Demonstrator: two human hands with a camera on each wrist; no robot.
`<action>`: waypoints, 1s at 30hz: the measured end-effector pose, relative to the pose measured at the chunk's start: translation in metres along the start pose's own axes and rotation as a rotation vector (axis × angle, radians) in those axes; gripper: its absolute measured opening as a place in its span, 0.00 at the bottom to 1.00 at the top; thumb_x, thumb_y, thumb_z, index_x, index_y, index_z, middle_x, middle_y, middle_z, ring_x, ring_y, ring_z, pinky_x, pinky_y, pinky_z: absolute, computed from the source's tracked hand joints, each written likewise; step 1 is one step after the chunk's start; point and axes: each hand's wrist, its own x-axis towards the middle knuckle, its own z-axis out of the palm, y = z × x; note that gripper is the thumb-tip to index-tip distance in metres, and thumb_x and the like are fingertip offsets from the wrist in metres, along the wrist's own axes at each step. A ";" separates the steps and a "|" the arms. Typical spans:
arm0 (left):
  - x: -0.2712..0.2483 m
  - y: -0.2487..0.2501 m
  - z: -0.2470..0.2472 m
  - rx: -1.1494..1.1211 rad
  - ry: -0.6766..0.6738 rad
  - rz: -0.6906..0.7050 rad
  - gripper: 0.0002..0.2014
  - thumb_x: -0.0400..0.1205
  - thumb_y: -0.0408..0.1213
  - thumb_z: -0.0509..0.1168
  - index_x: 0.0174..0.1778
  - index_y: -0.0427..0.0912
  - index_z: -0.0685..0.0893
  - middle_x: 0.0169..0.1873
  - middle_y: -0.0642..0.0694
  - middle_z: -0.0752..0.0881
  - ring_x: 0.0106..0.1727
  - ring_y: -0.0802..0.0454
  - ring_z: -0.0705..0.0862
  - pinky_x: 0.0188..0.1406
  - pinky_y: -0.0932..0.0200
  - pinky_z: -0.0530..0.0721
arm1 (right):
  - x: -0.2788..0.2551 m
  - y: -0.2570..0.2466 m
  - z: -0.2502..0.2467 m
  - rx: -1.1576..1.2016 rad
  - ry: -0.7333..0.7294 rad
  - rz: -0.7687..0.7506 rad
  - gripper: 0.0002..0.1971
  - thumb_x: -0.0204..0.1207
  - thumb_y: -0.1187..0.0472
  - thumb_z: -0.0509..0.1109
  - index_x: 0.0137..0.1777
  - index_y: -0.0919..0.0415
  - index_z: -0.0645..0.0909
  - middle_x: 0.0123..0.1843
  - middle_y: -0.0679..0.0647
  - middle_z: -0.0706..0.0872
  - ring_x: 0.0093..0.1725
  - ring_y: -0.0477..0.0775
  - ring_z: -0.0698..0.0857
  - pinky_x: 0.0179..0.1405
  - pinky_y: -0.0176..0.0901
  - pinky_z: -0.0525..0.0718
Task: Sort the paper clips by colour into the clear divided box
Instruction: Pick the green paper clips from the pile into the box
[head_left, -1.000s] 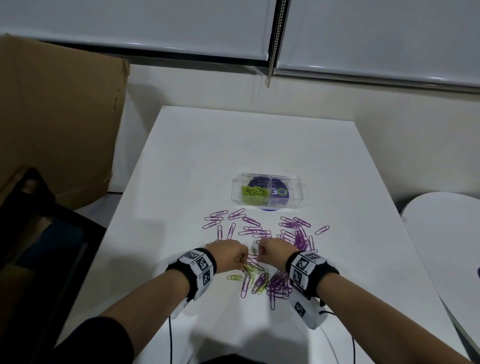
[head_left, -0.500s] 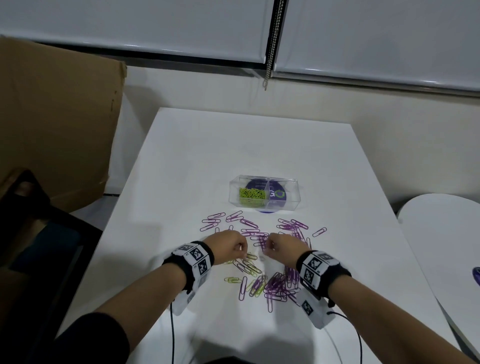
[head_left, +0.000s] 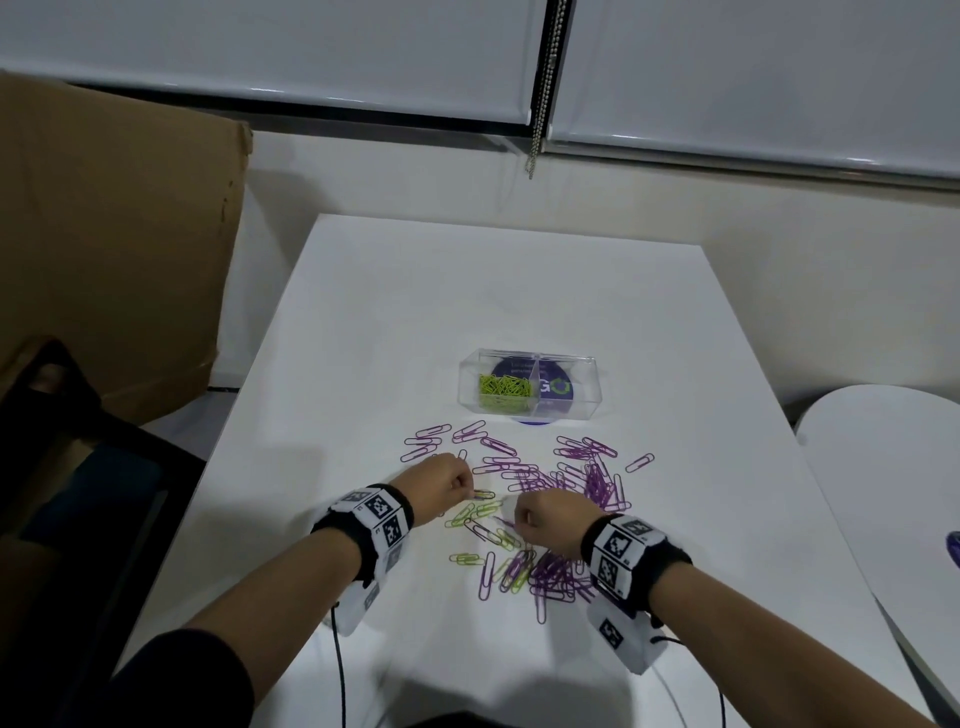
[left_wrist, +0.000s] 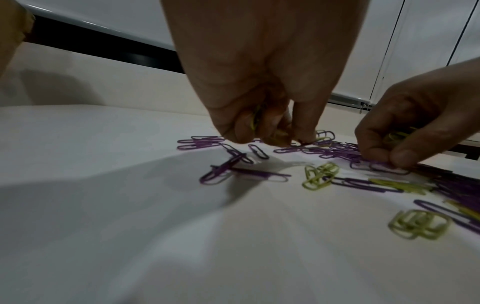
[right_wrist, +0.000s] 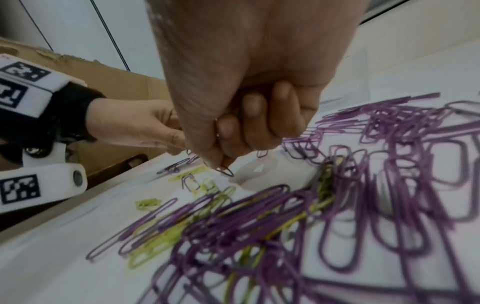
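Both hands work low over a scatter of paper clips on the white counter (head_left: 467, 291). The left hand (head_left: 441, 486) has its fingers curled downward, with yellow-green clips tucked inside the curl, seen from the left wrist view, and its fingertips (left_wrist: 303, 133) touch down among the clips at the near-left edge of the scatter. The right hand (head_left: 550, 525) is closed into a loose fist, thumb and forefinger pinching a dark purple clip (right_wrist: 225, 170) just above the counter; the left wrist view also shows yellow-green clips held in its palm. The two hands are near each other but apart, with a few green clips (head_left: 475, 514) lying between them. Purple clips (head_left: 582, 473) spread from just beyond the hands toward the clear divided box (head_left: 530, 389), and a denser tangle of purple and green lies near the right wrist. The box stands on the counter beyond the scatter, on a purple disc (head_left: 550, 387); its left compartment holds a heap of green clips, while no clips show in the right one. A brown cardboard box (head_left: 114, 249) stands left of the counter.
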 end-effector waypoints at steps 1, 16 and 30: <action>0.000 -0.001 0.000 -0.003 -0.005 -0.007 0.06 0.83 0.40 0.62 0.47 0.41 0.82 0.42 0.48 0.80 0.43 0.52 0.78 0.35 0.64 0.73 | 0.000 0.003 -0.001 0.012 0.014 0.003 0.11 0.80 0.56 0.59 0.51 0.62 0.80 0.50 0.59 0.87 0.48 0.58 0.83 0.43 0.43 0.75; 0.001 0.008 0.005 -0.136 0.036 -0.008 0.05 0.80 0.38 0.67 0.47 0.41 0.83 0.40 0.52 0.80 0.34 0.62 0.74 0.30 0.73 0.69 | 0.015 -0.009 -0.015 0.145 0.106 0.039 0.12 0.77 0.53 0.66 0.56 0.58 0.82 0.58 0.58 0.87 0.58 0.59 0.83 0.52 0.44 0.79; -0.001 -0.008 0.002 -0.284 0.037 -0.063 0.12 0.84 0.32 0.57 0.57 0.46 0.84 0.43 0.48 0.81 0.42 0.52 0.80 0.45 0.61 0.78 | -0.001 0.038 -0.022 0.271 0.129 0.143 0.10 0.79 0.56 0.63 0.52 0.57 0.84 0.52 0.55 0.88 0.52 0.54 0.84 0.55 0.46 0.81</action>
